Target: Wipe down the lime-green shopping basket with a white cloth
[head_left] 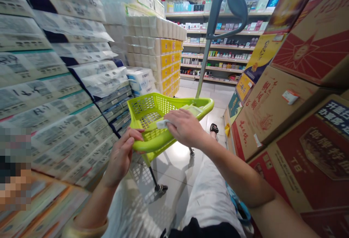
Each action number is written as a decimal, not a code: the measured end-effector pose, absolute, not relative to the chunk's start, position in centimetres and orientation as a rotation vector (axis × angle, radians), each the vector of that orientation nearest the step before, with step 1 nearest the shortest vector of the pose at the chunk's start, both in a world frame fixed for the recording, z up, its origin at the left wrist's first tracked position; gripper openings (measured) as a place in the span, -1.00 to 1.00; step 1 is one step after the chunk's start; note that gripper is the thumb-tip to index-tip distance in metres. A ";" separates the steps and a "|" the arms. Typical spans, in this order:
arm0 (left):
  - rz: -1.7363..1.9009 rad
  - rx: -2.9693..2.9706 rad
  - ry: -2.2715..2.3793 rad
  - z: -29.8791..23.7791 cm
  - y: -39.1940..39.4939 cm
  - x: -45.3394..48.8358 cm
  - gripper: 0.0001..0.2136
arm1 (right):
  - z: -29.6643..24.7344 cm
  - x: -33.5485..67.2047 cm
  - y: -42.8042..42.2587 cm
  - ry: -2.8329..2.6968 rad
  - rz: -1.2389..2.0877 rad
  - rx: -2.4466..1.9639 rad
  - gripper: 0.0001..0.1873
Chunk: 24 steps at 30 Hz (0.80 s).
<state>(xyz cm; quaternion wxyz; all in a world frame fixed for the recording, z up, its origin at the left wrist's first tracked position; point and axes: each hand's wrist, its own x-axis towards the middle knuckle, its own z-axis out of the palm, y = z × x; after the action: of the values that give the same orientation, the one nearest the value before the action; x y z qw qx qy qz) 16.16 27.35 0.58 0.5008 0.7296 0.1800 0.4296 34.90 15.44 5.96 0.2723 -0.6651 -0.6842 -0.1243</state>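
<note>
A lime-green plastic shopping basket (152, 121) sits on a wheeled trolley with a tall grey handle (227, 8). My left hand (121, 154) curls around the basket's near rim. My right hand (185, 127) rests on top of the rim to the right, pinching a small white tissue or wipe (163, 124) under its fingers. The tissue's fold reaches toward my left hand, and the two hands stay apart. The basket's inside looks bare where it shows.
Stacked packs of toilet paper (62, 81) wall the aisle's left side, and printed cardboard cartons (297, 136) wall the right. Store shelves of bottled goods (215, 45) stand ahead. A sandalled foot (214, 129) shows beyond the trolley on the tiled floor (174, 161).
</note>
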 end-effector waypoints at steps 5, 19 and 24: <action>1.053 1.763 0.431 0.8 27.5 16.0 -0.68 | 6.7 41.0 15.3 -1.643 -0.272 -2.105 -0.71; 1.121 1.775 0.397 1.1 32.1 13.5 -0.65 | 2.9 45.6 11.5 -1.569 -0.426 -1.863 -0.70; 1.157 1.903 0.472 2.2 35.4 11.5 -0.61 | 2.8 41.7 10.5 -1.677 -0.400 -1.681 -0.73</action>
<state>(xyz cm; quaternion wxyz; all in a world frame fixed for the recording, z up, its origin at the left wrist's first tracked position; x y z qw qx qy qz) 11.50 35.38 2.25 0.4191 0.7591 0.1882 0.4613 41.65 10.54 2.81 0.3588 -0.6517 -0.6500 -0.1550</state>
